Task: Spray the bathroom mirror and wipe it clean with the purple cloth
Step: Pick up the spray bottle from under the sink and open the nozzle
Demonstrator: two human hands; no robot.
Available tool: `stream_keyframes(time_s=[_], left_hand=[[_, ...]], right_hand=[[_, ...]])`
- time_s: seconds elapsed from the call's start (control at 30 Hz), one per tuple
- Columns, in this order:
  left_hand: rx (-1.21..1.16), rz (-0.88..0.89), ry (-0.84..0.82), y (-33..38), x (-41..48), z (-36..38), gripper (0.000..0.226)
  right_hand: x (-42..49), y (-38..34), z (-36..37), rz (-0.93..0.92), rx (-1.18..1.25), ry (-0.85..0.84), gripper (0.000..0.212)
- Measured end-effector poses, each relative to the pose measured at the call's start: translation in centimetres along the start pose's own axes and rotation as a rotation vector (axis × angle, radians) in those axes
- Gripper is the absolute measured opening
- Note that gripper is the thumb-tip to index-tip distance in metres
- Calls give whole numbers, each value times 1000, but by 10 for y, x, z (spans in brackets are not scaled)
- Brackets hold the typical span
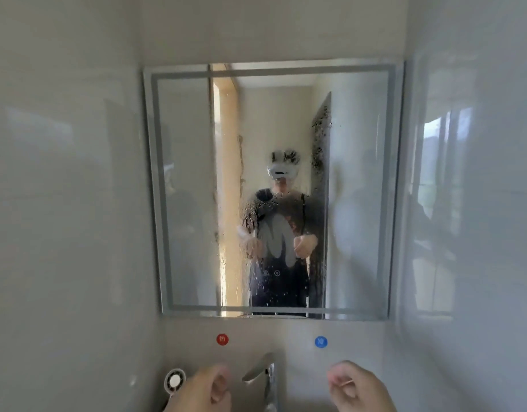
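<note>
The bathroom mirror (354,188) hangs on the wall straight ahead. Spray droplets speckle its middle and run down the glass. My left hand (203,388) is low at the frame's bottom with its fingers curled. A white round part of the spray bottle (174,380) shows just left of it, and the mirror's reflection shows a white object in that hand. My right hand (357,388) is a loose fist at the bottom right and appears to hold nothing. The purple cloth is not in view.
A chrome tap (265,373) stands between my hands below the mirror. A red dot (222,339) and a blue dot (321,342) mark the wall above it. Glossy tiled walls close in on the left and right.
</note>
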State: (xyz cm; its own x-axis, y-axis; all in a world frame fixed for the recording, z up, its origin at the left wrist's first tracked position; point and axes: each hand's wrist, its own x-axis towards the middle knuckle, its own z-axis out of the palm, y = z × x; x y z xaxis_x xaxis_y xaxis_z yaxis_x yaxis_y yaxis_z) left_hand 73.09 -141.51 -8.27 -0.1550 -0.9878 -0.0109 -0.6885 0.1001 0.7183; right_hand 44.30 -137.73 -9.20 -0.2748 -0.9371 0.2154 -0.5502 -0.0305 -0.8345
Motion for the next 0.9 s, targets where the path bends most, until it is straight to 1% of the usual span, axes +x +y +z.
stream_keyframes(time_s=[0.03,0.07,0.1,0.17,0.23,0.3,0.37,0.47,0.57,0.7,0.8,0.9], left_hand=[[13,50,50,7,0,-3,20],[37,58,98,22,-2,-12,18],[31,99,163,34,-2,-20,20],[11,187,211,50,-1,-36,27],[-20,194,200,58,1,-48,34],[-20,256,214,64,2,-60,38],[-16,293,244,69,1,-69,32],[-8,341,261,74,0,-82,26],[-38,399,281,77,-1,-94,21],[3,436,270,78,-3,-101,21],[-42,428,213,69,-5,-88,20],[-72,388,140,44,-9,-52,18]], right_hand=[[2,-11,-4,-20,-5,-31,39],[6,-21,-8,-43,18,-8,38],[10,-31,-15,-53,12,18,38],[17,-47,-21,-118,40,59,40],[17,-64,-27,-161,28,81,45],[20,-73,-33,-204,11,107,46],[19,-85,-38,-220,17,136,38],[13,-100,-43,-237,35,136,27],[6,-115,-46,-248,60,156,27],[0,-121,-41,-260,-1,187,32],[-14,-108,-28,-233,-29,197,25],[-38,-77,-7,-143,-55,186,20]])
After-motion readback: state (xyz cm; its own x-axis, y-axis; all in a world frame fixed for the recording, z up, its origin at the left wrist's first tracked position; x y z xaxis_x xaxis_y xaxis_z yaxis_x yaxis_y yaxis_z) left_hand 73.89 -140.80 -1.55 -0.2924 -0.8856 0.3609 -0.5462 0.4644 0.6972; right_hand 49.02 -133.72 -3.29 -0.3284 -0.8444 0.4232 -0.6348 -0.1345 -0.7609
